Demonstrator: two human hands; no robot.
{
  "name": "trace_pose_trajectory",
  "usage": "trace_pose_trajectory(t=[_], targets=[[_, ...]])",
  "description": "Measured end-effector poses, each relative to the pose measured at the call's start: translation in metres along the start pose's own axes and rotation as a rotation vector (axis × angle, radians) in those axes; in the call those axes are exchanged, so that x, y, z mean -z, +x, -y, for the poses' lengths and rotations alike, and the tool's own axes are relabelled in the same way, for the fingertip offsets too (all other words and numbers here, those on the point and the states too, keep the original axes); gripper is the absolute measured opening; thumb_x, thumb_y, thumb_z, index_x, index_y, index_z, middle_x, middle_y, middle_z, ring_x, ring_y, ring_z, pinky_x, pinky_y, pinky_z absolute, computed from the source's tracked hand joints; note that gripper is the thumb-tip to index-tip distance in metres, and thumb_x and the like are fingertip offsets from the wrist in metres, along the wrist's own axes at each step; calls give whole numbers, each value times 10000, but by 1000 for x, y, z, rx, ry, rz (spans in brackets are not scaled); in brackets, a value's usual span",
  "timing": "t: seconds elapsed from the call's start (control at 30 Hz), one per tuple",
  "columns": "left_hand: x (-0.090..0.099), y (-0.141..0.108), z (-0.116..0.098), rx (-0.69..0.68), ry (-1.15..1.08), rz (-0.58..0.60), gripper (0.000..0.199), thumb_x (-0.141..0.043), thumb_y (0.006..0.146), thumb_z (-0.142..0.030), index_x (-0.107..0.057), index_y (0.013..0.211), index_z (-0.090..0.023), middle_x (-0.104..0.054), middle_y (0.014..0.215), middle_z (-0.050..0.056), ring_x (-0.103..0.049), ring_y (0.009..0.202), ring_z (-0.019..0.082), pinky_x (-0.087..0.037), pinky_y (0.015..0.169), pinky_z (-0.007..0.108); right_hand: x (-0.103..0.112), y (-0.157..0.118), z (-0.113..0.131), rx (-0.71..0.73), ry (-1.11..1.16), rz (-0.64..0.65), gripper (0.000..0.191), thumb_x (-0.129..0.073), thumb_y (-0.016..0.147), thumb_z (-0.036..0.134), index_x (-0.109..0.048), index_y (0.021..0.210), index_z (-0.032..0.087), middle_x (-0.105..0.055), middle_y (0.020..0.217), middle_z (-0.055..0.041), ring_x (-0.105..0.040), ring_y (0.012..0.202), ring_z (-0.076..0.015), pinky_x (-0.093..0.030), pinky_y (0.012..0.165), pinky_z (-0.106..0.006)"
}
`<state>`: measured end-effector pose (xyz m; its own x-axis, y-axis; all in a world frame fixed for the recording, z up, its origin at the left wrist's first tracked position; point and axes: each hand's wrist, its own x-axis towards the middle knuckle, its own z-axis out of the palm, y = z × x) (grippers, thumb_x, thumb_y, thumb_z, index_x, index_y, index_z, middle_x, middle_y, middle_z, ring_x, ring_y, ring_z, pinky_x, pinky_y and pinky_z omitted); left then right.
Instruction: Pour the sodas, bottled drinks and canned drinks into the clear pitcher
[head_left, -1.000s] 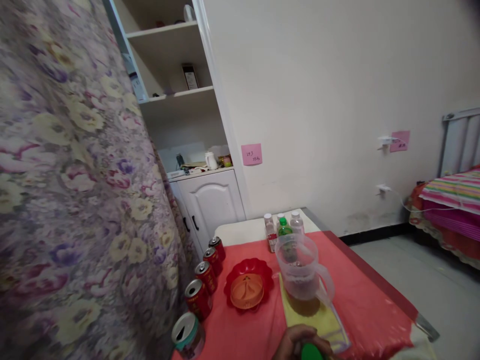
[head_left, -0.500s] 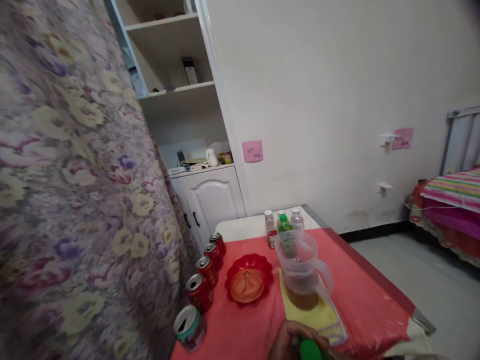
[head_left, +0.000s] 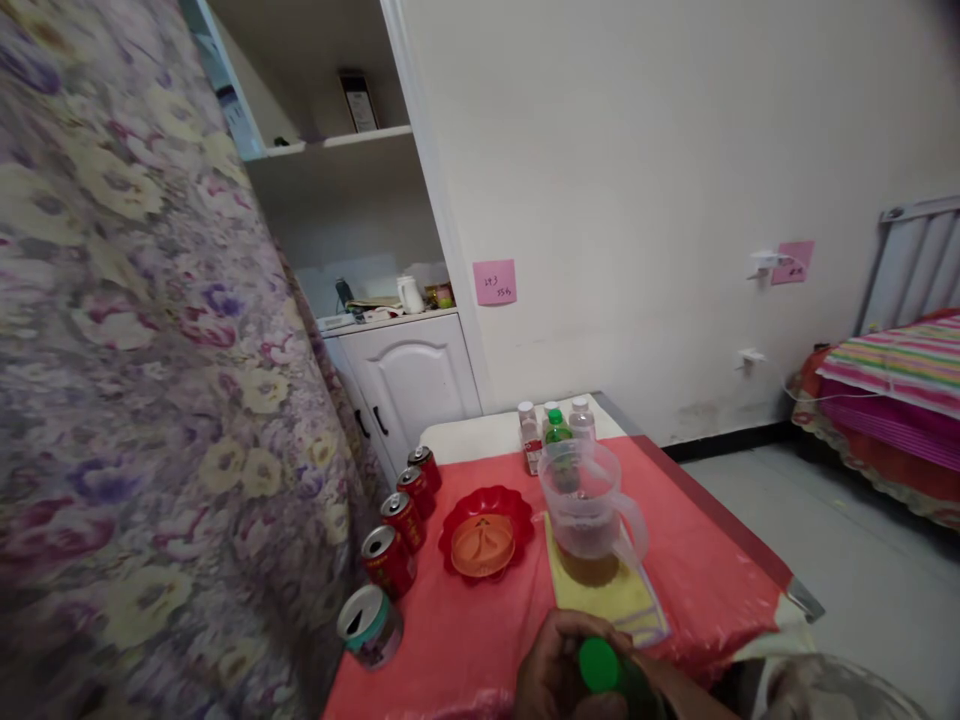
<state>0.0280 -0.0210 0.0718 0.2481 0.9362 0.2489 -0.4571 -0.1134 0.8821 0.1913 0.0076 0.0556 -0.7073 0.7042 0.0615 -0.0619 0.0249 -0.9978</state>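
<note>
Left fingers (head_left: 546, 655) curl round a green-capped bottle (head_left: 600, 668), nearer than the pitcher (head_left: 581, 500); right fingers' (head_left: 656, 685) grip is unclear. Right of the pitcher, the desk (head_left: 697, 530) is open to its edge; five cans (head_left: 403, 522) left, four bottles (head_left: 557, 430) behind.

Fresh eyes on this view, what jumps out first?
Probably the floral curtain, filling the left side. Next, the red cloth on the table, with a row of cans along its left edge and a clear jug standing on a yellow cloth. At the bottom edge, a hand around a bottle with a bright green cap also pops.
</note>
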Motion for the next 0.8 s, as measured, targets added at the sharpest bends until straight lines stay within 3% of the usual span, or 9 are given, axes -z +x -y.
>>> trace_pose_trajectory(t=[0.17,0.33,0.43,0.57,0.7,0.8], targets=[[-6,-2,0,14,18,-86,442,-890,623,-431,-679,937,-203,-726,903,73,-655,793,214,-472,724,321,0,-2,5,-5,0,38,627,-716,703,582,-682,1201,203,-723,1141,-98,-602,1198,-365,-459,1015,-437],[-16,-4,-7,-54,81,-203,419,-906,584,-430,-706,877,-207,-702,899,63,-639,817,217,-482,731,309,-2,-4,9,18,10,21,533,-739,672,460,-684,1123,181,-715,1088,-86,-651,1016,-316,-499,929,-406],[-16,-5,-16,-92,120,-367,412,-907,569,-454,-725,850,-214,-681,900,46,-634,837,215,-486,725,288,-1,-6,11,11,-49,24,514,-767,565,300,-678,1059,188,-696,1046,-42,-624,969,-278,-500,881,-362],[-2,-9,-27,-28,119,-612,440,-883,615,-470,-749,948,-216,-710,879,38,-631,839,190,-477,760,262,3,-11,3,-5,-27,4,565,-764,516,207,-661,1070,179,-684,1026,-28,-601,922,-248,-505,824,-325],[20,-14,-26,80,75,-639,506,-869,650,-456,-747,1054,-176,-742,858,72,-656,849,206,-488,795,291,5,-12,-3,-6,7,14,694,-799,528,223,-632,1200,189,-686,1152,-46,-611,1041,-278,-493,924,-353],[34,-17,-19,92,50,-649,518,-870,659,-441,-748,1079,-163,-751,830,74,-674,794,199,-507,778,303,4,-11,0,14,-10,52,660,-790,551,264,-636,1188,183,-695,1156,-57,-616,1094,-299,-480,968,-365]])
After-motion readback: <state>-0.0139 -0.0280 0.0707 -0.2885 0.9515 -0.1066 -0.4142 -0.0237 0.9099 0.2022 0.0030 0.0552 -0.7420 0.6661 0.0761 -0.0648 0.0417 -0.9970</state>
